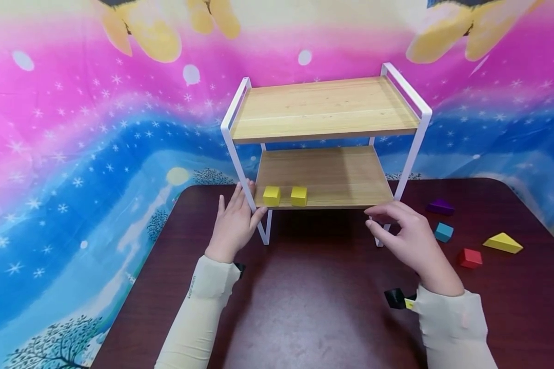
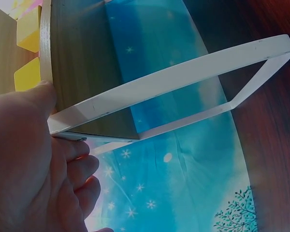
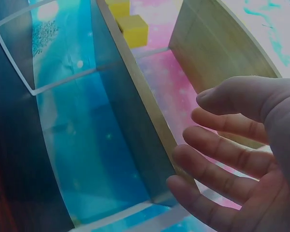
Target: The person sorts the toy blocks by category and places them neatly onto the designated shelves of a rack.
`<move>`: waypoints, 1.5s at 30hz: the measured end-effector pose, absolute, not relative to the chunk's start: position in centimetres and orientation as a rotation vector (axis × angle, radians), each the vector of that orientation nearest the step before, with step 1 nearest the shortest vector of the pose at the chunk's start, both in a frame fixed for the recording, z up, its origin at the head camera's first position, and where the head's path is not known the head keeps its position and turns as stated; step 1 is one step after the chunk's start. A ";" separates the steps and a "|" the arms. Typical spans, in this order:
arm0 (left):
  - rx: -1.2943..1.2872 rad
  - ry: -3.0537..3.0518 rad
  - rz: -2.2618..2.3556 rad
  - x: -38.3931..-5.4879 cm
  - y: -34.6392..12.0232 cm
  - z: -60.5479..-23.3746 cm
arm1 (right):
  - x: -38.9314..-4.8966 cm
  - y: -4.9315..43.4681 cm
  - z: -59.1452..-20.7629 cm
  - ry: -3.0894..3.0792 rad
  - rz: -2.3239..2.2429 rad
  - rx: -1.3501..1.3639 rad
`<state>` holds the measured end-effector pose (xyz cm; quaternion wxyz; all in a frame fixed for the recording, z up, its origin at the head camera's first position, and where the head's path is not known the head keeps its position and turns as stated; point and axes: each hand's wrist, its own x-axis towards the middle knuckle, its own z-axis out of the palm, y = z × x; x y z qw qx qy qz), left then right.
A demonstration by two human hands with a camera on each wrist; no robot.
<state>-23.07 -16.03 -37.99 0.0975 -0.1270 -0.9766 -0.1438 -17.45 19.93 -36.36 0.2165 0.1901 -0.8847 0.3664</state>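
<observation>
A two-tier shelf with wooden boards and a white metal frame stands on the table. My left hand holds its left front upright at the lower board, thumb in front and fingers along the outer side. In the left wrist view that thumb lies at the board's edge. Two yellow cubes, the left cube and the right cube, sit side by side on the lower board. My right hand, holding nothing, is by the right front leg, its fingers loosely bent near the lower board's right end.
On the dark table, right of the shelf, lie a purple triangular block, a teal cube, a red cube and a yellow triangular block. A colourful printed cloth hangs behind and at the sides.
</observation>
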 end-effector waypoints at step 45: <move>-0.375 -2.889 -0.424 -23.0 -16.0 -37.9 | -17.7 27.2 -37.6 -2.662 0.911 0.157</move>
